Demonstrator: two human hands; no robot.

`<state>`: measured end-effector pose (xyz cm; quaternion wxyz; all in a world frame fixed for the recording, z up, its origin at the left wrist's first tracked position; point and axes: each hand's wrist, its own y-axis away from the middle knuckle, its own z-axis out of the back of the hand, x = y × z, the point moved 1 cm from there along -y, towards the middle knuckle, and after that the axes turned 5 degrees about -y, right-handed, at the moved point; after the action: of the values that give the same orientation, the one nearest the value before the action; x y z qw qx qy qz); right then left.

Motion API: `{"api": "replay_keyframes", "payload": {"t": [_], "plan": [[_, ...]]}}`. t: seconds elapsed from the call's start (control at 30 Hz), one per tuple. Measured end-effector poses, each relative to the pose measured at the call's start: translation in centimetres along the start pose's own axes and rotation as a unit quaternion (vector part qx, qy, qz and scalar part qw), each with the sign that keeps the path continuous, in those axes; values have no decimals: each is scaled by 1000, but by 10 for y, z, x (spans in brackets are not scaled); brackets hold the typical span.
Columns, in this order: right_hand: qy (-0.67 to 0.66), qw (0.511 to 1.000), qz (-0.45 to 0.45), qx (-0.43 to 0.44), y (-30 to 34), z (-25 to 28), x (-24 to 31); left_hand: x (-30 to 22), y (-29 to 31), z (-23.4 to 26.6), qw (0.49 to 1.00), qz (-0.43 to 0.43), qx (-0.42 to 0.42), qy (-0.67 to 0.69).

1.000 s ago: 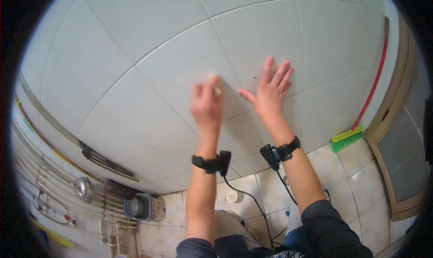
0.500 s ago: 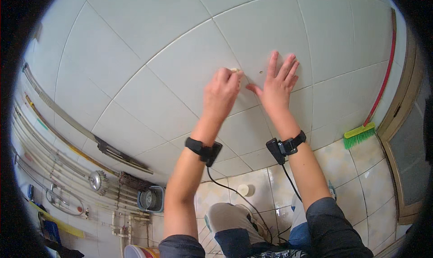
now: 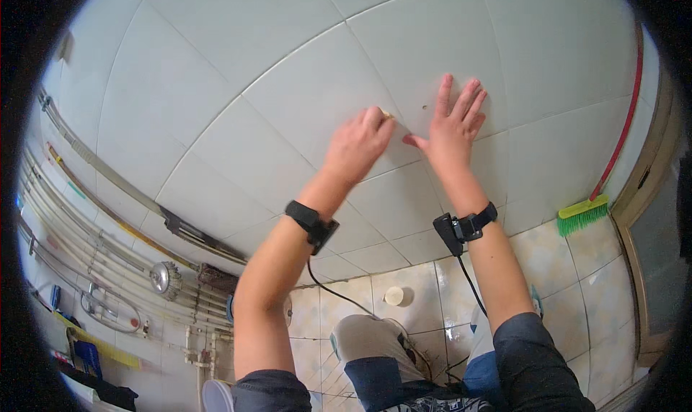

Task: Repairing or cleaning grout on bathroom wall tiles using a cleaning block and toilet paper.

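Observation:
My left hand [image 3: 360,145] is closed in a pinch against the tiled wall [image 3: 303,102]. A small pale yellow piece [image 3: 387,115] pokes out at its fingertips; most of it is hidden, so its kind does not show. To the right, my right hand [image 3: 453,136] rests on the wall with fingers spread and thumb pointing left, holding nothing. Between the two hands, a little higher, a small dark hole [image 3: 424,107] marks a tile. Each wrist wears a black strap with a cabled device.
A broom [image 3: 582,216] with green bristles and a red handle leans at the right beside a door frame [image 3: 634,203]. Pipes [image 3: 108,232] run along the left wall. A small round cream object [image 3: 393,295] is on the tiled floor. A bucket [image 3: 217,396] stands lower left.
My left hand has turned slightly at the wrist, its elbow swinging outward to the left, still at the same wall spot. My right hand stays spread on the wall. The view has shifted slightly.

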<state>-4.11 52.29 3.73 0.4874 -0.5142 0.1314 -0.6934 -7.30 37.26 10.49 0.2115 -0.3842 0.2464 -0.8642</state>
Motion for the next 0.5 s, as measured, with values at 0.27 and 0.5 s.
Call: {"api": "replay_keyframes", "payload": {"t": [0.27,0.5], "plan": [[22,1000,6,-2,0,2,2,62,-39,51,962,197,-184,-35],[18,1000,6,-10,0,1,2,-2,29,-18,999,-7,45,-19]]}}
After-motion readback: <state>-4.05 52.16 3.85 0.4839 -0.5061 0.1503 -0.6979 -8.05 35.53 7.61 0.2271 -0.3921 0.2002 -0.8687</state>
